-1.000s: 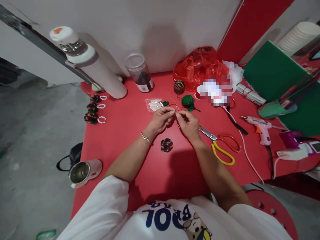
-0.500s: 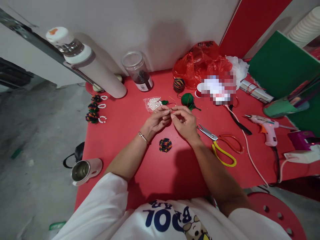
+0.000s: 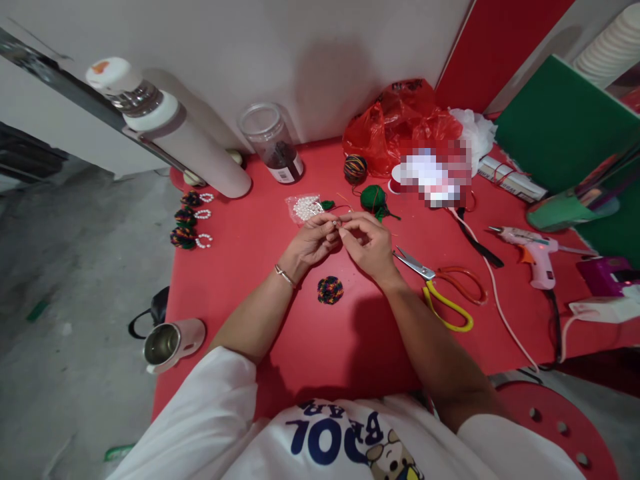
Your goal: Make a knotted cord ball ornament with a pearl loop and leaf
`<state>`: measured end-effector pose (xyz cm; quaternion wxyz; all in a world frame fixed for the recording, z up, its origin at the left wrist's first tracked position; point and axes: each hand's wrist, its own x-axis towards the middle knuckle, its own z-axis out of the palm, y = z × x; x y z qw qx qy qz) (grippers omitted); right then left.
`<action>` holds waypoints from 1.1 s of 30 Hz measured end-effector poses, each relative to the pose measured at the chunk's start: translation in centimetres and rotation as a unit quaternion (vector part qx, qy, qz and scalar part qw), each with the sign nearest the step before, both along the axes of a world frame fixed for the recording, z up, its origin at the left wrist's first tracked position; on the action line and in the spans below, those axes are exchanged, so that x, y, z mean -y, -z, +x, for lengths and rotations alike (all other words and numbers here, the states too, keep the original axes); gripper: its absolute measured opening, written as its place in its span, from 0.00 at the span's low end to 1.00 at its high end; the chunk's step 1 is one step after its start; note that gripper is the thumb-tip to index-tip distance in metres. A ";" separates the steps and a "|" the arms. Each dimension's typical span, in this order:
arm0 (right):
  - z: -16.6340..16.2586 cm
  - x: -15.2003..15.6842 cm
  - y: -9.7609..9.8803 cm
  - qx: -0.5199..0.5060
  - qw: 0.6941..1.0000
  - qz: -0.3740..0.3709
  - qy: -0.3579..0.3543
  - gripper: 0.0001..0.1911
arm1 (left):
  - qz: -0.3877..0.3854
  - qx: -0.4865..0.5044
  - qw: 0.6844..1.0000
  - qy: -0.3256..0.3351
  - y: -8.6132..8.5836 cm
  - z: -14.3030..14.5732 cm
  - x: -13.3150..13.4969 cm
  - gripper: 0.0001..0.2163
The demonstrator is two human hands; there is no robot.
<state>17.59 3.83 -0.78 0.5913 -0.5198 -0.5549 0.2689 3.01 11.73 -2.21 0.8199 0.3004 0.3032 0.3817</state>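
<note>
Over the red table, my left hand (image 3: 316,238) and my right hand (image 3: 369,245) meet at the fingertips. Both are closed in a pinch around something tiny and pale, too small to name. Just beyond the left fingers lies a clear bag of white pearl beads (image 3: 304,208), with a dark green tuft (image 3: 327,205) and a thin thread beside it. A multicoloured yarn flower (image 3: 331,291) rests on the table below the hands. Past my right hand sit a green yarn ball (image 3: 373,199) and scissors (image 3: 423,270) with red and yellow handles, blades apart.
Several yarn pieces with pearl loops (image 3: 184,217) line the left edge. A mug (image 3: 187,335), a tall white bottle (image 3: 200,147) and a jar (image 3: 283,160) stand at the left and back. At right lie a glue gun (image 3: 537,250), its cord and a green cup (image 3: 565,217).
The view has shifted slightly. My fingertips still meet in a pinch, and a small pale spot now shows between them. The things on the table stay in place.
</note>
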 end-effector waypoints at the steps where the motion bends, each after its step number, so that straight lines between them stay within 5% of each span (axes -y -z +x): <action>1: 0.0 0.0 0.0 0.000 1.000 0.004 -0.001 0.08 | 0.001 -0.001 1.000 -0.001 0.1 0.0 0.0 0.12; 33: 1.3 -0.9 0.7 0.046 0.999 -0.015 -0.022 0.08 | 0.065 -0.003 0.998 0.023 0.8 -0.2 -0.3 0.20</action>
